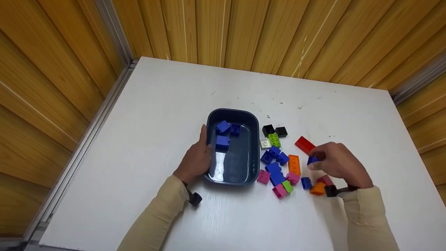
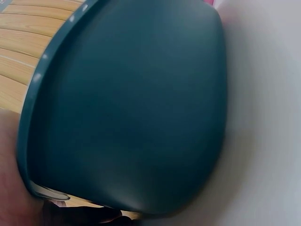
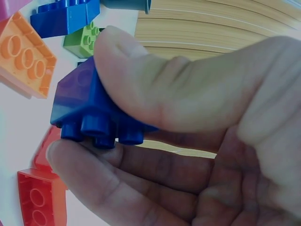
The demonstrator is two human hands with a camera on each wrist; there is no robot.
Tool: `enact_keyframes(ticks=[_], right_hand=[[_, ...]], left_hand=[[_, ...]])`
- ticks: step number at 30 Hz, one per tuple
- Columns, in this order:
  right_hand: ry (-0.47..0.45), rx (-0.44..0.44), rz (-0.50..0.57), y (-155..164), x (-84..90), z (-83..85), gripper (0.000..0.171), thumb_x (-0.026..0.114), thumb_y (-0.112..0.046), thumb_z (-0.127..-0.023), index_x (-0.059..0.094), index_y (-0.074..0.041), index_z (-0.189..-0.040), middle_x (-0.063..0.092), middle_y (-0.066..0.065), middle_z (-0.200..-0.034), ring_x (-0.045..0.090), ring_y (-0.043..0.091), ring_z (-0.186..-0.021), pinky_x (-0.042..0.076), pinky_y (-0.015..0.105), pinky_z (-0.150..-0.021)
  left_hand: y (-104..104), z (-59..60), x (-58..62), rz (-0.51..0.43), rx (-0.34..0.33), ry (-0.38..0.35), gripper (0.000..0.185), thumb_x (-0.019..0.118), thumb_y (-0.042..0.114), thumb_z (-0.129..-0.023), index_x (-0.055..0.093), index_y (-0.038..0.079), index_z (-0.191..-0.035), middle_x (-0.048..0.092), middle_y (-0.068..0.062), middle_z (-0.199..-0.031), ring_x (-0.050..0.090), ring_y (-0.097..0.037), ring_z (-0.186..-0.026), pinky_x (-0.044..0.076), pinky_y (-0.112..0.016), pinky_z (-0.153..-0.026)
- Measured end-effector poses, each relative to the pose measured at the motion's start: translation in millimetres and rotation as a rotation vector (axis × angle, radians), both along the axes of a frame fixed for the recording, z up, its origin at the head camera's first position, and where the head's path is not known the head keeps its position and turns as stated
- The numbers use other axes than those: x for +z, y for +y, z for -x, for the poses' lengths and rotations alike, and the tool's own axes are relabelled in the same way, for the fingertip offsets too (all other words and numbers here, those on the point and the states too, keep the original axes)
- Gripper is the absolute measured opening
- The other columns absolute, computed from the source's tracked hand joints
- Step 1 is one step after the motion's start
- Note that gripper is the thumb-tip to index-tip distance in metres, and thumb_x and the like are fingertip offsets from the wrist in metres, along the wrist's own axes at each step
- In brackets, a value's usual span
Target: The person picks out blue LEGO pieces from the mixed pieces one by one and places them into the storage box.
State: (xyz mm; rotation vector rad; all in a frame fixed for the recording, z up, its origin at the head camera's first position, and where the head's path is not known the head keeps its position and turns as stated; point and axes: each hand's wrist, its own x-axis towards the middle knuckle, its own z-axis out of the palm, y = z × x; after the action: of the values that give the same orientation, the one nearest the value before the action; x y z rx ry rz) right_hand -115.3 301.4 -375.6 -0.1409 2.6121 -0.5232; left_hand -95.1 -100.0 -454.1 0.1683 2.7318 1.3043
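Note:
A dark blue rectangular tray (image 1: 232,182) sits mid-table with three blue toy bricks (image 1: 222,142) inside, toward its far left part. My left hand (image 1: 197,158) grips the tray's left side; the left wrist view is mostly filled by the tray's outer surface (image 2: 127,103). Over the right part of the table, my right hand (image 1: 336,162) pinches a blue toy brick (image 3: 77,96) between thumb and fingertips, its studs facing the fingers. Just beyond that hand lies a flat red brick (image 1: 305,144). Below it are a small blue brick (image 1: 306,183) and an orange brick (image 1: 317,188).
Right of the tray lie loose bricks: black (image 1: 281,131), lime green (image 1: 274,140), white (image 1: 265,144), blue (image 1: 275,173), pink (image 1: 263,176) and flat orange (image 1: 294,165). Wood-look panels (image 1: 244,35) stand behind the white table (image 1: 167,94) and along its sides.

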Motion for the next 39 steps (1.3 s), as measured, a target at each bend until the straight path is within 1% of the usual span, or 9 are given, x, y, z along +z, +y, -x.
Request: enact_keyframes(ticks=[5, 9, 13, 20, 27, 31, 39], right_hand=[[0.036, 0.015, 0.002, -1, 3.0, -0.5, 0.04, 0.083, -0.02, -0.09, 0.074, 0.0, -0.124, 0.075, 0.016, -0.108, 0.066, 0.028, -0.095, 0.06, 0.05, -0.088], [0.048, 0.02, 0.006, 0, 4.9, -1.7, 0.04, 0.083, -0.02, -0.09, 0.074, 0.0, -0.124, 0.074, 0.017, -0.109, 0.066, 0.031, -0.098, 0.059, 0.051, -0.088], [0.042, 0.013, 0.005, 0, 8.1, -1.2, 0.041, 0.083, -0.022, -0.09, 0.074, -0.001, -0.124, 0.074, 0.016, -0.109, 0.065, 0.032, -0.1, 0.058, 0.054, -0.091], [0.049, 0.004, 0.016, 1, 12.8, -1.2, 0.042, 0.083, -0.024, -0.09, 0.074, -0.001, -0.124, 0.073, 0.016, -0.11, 0.065, 0.029, -0.098, 0.058, 0.052, -0.09], [0.065, 0.01, 0.004, 1, 16.4, -0.8, 0.046, 0.083, -0.023, -0.09, 0.072, 0.001, -0.127, 0.074, 0.02, -0.112, 0.066, 0.031, -0.097, 0.058, 0.053, -0.089], [0.062, 0.01, -0.006, 2, 18.6, -0.9, 0.049, 0.083, -0.024, -0.09, 0.071, 0.002, -0.129, 0.073, 0.02, -0.113, 0.066, 0.03, -0.097, 0.058, 0.052, -0.088], [0.107, 0.025, -0.005, 2, 21.9, -1.5, 0.046, 0.083, -0.022, -0.09, 0.072, 0.003, -0.127, 0.074, 0.019, -0.109, 0.066, 0.028, -0.093, 0.059, 0.05, -0.084]], left_hand=[[0, 0.6, -0.7, -0.011, 0.006, -0.002, 0.069, 0.037, 0.018, -0.11, 0.001, 0.004, -0.168, 0.048, -0.028, -0.157, 0.054, -0.038, -0.142, 0.042, -0.053, -0.118], [0, 1.3, -1.6, -0.023, 0.009, -0.019, 0.07, 0.036, 0.019, -0.11, 0.0, 0.006, -0.168, 0.045, -0.026, -0.16, 0.05, -0.037, -0.145, 0.039, -0.052, -0.121], [0, 1.4, -1.3, -0.02, 0.008, -0.016, 0.069, 0.037, 0.019, -0.11, 0.001, 0.005, -0.168, 0.045, -0.026, -0.16, 0.05, -0.037, -0.145, 0.039, -0.052, -0.121], [1, 1.5, -2.4, -0.014, 0.015, -0.026, 0.069, 0.036, 0.02, -0.11, 0.0, 0.006, -0.168, 0.044, -0.025, -0.161, 0.05, -0.037, -0.146, 0.038, -0.051, -0.122], [1, 1.5, -1.4, -0.011, 0.022, -0.024, 0.069, 0.037, 0.02, -0.111, 0.002, 0.006, -0.168, 0.049, -0.027, -0.157, 0.054, -0.037, -0.142, 0.041, -0.052, -0.12], [1, 1.0, -1.9, -0.011, 0.02, -0.032, 0.069, 0.037, 0.021, -0.111, 0.001, 0.006, -0.168, 0.047, -0.026, -0.159, 0.052, -0.037, -0.143, 0.04, -0.051, -0.12], [0, 0.8, -2.9, 0.003, 0.003, -0.014, 0.069, 0.037, 0.018, -0.11, 0.0, 0.004, -0.168, 0.048, -0.028, -0.157, 0.052, -0.039, -0.143, 0.04, -0.052, -0.12]])
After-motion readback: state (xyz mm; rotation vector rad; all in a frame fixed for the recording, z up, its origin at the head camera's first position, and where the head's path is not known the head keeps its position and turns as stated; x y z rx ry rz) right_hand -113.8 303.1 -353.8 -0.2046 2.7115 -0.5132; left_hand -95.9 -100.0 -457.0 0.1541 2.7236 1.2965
